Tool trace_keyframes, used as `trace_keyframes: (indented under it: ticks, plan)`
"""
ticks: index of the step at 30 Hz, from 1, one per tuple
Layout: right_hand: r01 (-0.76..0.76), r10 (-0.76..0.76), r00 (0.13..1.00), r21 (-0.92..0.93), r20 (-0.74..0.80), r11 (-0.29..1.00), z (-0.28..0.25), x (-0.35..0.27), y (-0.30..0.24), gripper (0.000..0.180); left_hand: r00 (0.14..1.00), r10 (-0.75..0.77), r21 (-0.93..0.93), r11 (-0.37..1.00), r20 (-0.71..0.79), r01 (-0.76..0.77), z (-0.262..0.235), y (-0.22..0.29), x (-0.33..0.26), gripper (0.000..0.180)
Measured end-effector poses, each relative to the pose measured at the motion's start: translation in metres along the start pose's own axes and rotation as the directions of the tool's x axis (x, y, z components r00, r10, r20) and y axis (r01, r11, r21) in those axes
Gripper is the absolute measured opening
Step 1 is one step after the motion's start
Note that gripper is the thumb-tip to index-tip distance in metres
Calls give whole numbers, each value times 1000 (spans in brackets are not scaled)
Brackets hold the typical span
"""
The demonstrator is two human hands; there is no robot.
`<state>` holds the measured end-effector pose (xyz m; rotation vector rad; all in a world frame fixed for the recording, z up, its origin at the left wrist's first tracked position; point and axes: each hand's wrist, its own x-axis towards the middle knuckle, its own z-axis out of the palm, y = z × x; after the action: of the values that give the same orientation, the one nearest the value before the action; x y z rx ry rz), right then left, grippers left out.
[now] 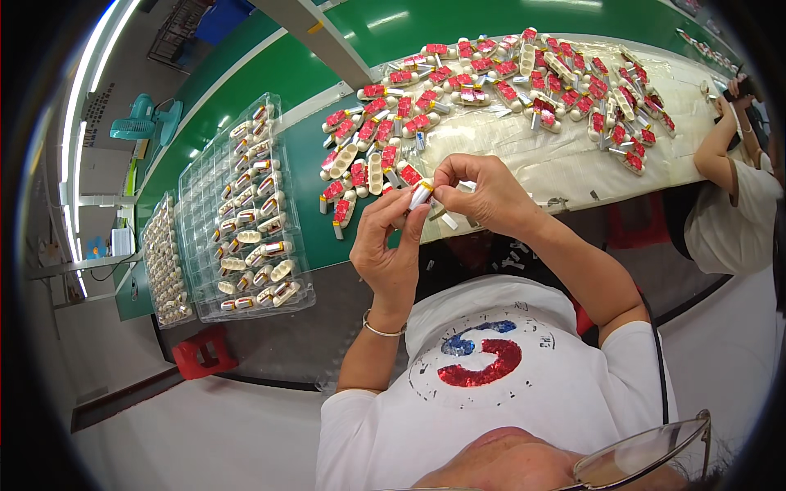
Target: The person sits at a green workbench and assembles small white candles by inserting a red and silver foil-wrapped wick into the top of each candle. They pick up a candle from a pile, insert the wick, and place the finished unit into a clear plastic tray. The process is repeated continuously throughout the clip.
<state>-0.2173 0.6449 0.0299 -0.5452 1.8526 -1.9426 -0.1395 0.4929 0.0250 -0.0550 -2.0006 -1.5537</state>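
Note:
Just past the front edge of the table, my left hand (390,244) pinches a small oblong cream pack with a red label (410,173) between thumb and fingers. A white strip with a yellow edge (420,195) lies against this pack. My right hand (491,196) is closed at the pack's right side, thumb and forefinger pressed at the strip's yellow end; the fingertips partly hide it. Beyond both hands, a loose heap of similar cream packs (422,123) covers the table, many with red labels, some showing bare round hollows.
To the left, a clear plastic tray (190,221) holds rows of packs, and a second filled tray (168,262) lies beyond it. A metal post (323,41) rises from the green table (299,151). A teal fan (146,120), red stool (205,353) and another person (733,213) are nearby.

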Motion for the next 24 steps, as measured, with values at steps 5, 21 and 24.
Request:
trace_keyframes:
  ticks: [5,21,24]
  plan:
    - [-202,195,978,109,70,973,-2,4,2,12,993,113,141,983,12,-114,-2,-5,2,26]
    - [-8,8,1000,43,-17,999,-1,-6,-18,14,998,-61,-77,995,-21,59,0,-6,1,25]
    - [14,-11,997,34,-74,999,4,-5,-11,15,998,68,14,998,-19,-67,2,-8,-1,25]
